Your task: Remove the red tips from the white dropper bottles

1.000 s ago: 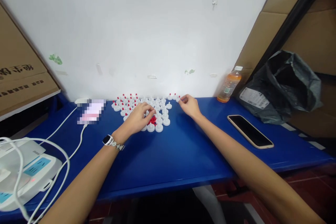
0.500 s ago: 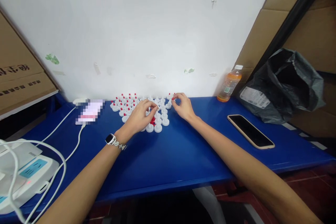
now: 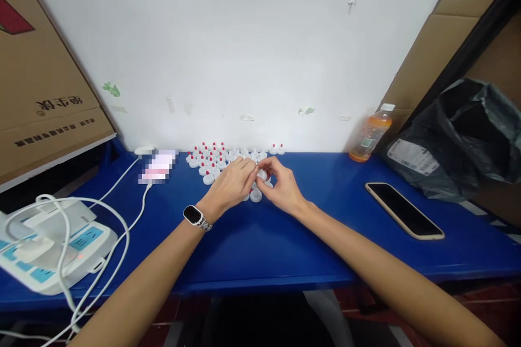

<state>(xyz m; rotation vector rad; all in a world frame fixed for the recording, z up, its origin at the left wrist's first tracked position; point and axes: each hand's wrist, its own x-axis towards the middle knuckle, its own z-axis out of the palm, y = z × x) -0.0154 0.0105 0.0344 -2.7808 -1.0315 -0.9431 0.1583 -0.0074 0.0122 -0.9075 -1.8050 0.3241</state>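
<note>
R hand (image 3: pixel 284 187) pinches a white cap (image 3: pixel 261 174) btw thumb & bent fingers, raised at the front R part of the cap cluster (image 3: pixel 221 165). L hand (image 3: pixel 228 185) is right up against it: fingertips bunched, meeting the R fingertips, back of hand hiding part of the cluster. Can't tell if L grips anything, since its fingertips are covered. L wrist, nearer the wearer than the cluster, has a watch (image 3: pixel 192 214) w/ metal-link band.

Cluster itself: lots of small round caps standing upright, packed close. Red-tipped caps (image 3: pixel 194 163) make up its L side; plain white caps (image 3: pixel 255 156) its rear R, some hidden behind the hands. One loose-looking front cap (image 3: pixel 255 196) sits just below the hands at the cluster's near edge. Small pair w/ red tips (image 3: pixel 281 150) stands a bit apart, R of the cluster at the back.

Farther out, all on the blue table (image 3: pixel 260 249): L of cluster, a lit phone (image 3: pixel 160 167), screen pixelated, w/ white cable (image 3: pixel 143 207) plugged in. Farther L & nearer the wearer, a white power strip (image 3: pixel 103 241) w/ blue socket panels, cables looped over it. R of cluster, well apart: orange drink bottle (image 3: pixel 368 138), white lid on; then dark-screen phone (image 3: pixel 404 210) in tan case, nearer the wearer. Beyond those, far R, a grey plastic bag (image 3: pixel 451 130) w/ white label. Behind cluster, white wall (image 3: pixel 244 49); cardboard box (image 3: pixel 44 76) far L.
</note>
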